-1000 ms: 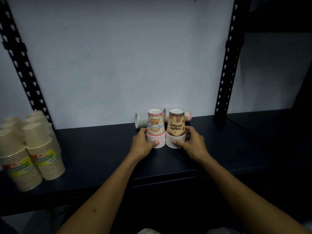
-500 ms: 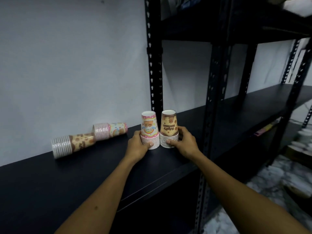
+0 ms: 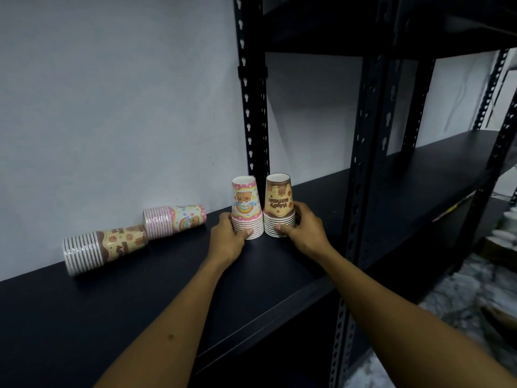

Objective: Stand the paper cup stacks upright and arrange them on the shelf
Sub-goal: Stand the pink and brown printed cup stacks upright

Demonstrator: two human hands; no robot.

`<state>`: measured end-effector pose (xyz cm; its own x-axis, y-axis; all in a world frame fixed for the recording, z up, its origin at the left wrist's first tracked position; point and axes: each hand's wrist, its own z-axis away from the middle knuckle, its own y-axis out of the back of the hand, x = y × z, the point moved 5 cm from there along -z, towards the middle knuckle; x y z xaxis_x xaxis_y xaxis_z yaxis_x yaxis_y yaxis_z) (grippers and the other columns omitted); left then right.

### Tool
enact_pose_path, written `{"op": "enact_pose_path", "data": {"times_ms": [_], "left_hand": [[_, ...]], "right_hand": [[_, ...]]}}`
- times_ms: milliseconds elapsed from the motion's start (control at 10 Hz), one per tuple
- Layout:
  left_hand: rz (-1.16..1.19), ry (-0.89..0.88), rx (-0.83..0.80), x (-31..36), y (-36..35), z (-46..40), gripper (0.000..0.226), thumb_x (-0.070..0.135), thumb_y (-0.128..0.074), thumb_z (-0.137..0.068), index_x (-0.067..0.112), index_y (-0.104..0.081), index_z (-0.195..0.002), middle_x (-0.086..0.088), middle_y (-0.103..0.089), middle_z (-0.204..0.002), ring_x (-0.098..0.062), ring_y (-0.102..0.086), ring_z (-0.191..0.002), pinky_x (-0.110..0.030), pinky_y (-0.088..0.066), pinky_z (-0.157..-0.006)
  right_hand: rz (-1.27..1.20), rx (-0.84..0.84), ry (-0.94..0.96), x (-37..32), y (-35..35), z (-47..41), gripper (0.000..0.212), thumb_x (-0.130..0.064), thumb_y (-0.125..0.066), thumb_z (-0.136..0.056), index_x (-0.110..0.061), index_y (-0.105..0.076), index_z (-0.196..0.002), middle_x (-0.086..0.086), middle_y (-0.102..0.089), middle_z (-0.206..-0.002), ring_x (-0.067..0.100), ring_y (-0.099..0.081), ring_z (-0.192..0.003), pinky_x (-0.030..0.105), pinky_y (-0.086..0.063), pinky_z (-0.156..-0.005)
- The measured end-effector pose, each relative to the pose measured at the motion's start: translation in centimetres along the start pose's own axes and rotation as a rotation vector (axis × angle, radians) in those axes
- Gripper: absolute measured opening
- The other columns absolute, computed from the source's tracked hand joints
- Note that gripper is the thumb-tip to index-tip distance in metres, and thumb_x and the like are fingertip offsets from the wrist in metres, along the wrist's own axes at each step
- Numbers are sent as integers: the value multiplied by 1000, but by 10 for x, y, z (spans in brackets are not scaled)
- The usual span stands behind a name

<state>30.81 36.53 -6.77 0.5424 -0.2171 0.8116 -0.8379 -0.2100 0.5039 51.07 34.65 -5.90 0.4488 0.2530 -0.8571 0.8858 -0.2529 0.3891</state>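
Note:
Two paper cup stacks stand mouth-down side by side on the black shelf point(image 3: 140, 303), near its right upright. My left hand point(image 3: 228, 239) grips the base of the pink stack point(image 3: 246, 203). My right hand point(image 3: 303, 231) grips the base of the brown stack point(image 3: 279, 200). Two more stacks lie on their sides against the wall to the left: a pink-and-yellow stack point(image 3: 176, 221) and a brown stack point(image 3: 106, 247) end to end with it.
Black perforated uprights point(image 3: 251, 107) rise just behind and to the right of the standing stacks. A second shelf bay point(image 3: 433, 175) runs off to the right. A marbled floor point(image 3: 461, 298) shows below right.
The view has swung to the right, and the two lying stacks now show at the left. Both hands still hold the two standing stacks, which stay side by side.

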Motion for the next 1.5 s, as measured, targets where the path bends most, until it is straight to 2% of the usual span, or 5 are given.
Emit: {"op": "enact_pose_path", "data": {"times_ms": [100, 300, 700, 1500], "left_hand": [[9, -14, 4, -1, -1, -1, 55, 23, -73, -82, 8, -48, -129, -6, -61, -128, -20, -59, -114, -23, -43, -88], [10, -23, -5, -3, -1, -1, 60, 23, -75, -80, 10, -49, -132, -5, -61, -129, -19, -58, -116, -26, -45, -94], [-9, -18, -17, -3, -1, 0, 60, 21, -77, -79, 12, -50, -131, -4, -60, -130, -18, -58, -116, -22, -42, -89], [-21, -2, -30, -2, -1, 0, 62, 22, -76, -80, 12, -47, -134, -5, -58, -133, -20, -56, -119, -24, -42, -92]], "right_hand": [[19, 0, 11, -2, 0, 1, 68, -16, -79, -76, -14, -46, -136, 2, -61, -128, 11, -57, -109, 23, -44, -88], [45, 0, 26, -4, 0, 2, 68, -13, -78, -76, -13, -46, -136, 4, -61, -129, 17, -58, -115, 24, -45, -91], [63, 2, -12, -2, 0, 2, 65, -14, -77, -77, -11, -47, -135, 6, -61, -128, 20, -60, -114, 24, -45, -89], [63, 4, -19, -4, 0, 3, 64, -14, -75, -79, -11, -46, -135, 7, -61, -129, 21, -58, -115, 23, -44, -88]]}}
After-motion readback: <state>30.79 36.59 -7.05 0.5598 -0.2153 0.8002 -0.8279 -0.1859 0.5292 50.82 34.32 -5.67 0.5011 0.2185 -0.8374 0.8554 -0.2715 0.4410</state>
